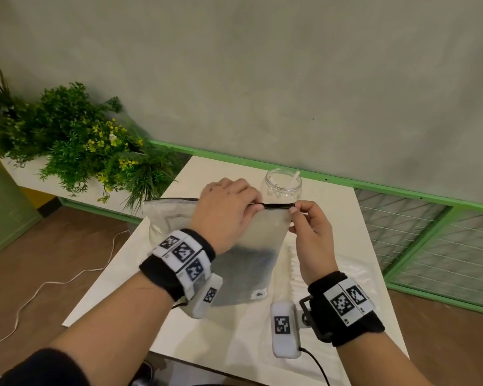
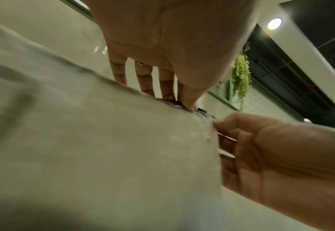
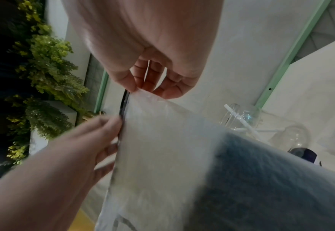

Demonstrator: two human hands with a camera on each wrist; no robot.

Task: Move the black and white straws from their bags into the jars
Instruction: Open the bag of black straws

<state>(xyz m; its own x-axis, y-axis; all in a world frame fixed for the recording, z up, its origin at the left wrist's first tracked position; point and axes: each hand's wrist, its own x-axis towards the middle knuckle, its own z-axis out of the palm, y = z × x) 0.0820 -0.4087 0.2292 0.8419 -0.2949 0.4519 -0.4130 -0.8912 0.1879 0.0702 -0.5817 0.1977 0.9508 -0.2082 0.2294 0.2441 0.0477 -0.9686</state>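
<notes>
head view: dim, even indoor light, soft shadows under my wrists; wide-angle bend at the edges.
left wrist view: my bag (image 2: 103, 140) soft and smeared up close; ceiling lamp (image 2: 274, 23) blown out, dark corner beside it.
right wrist view: motion blur on my left hand (image 3: 95, 137); left edge near black.

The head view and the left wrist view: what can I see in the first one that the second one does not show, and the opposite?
Only the head view shows the white table, the clear jar holding a white straw, a second bag with white straws lying flat, the wrist cameras and the potted plants.

Only the left wrist view shows a ceiling lamp, dark ceiling and a hanging plant.

Both show the left hand and right hand pinching the black top strip of the frosted bag.
</notes>
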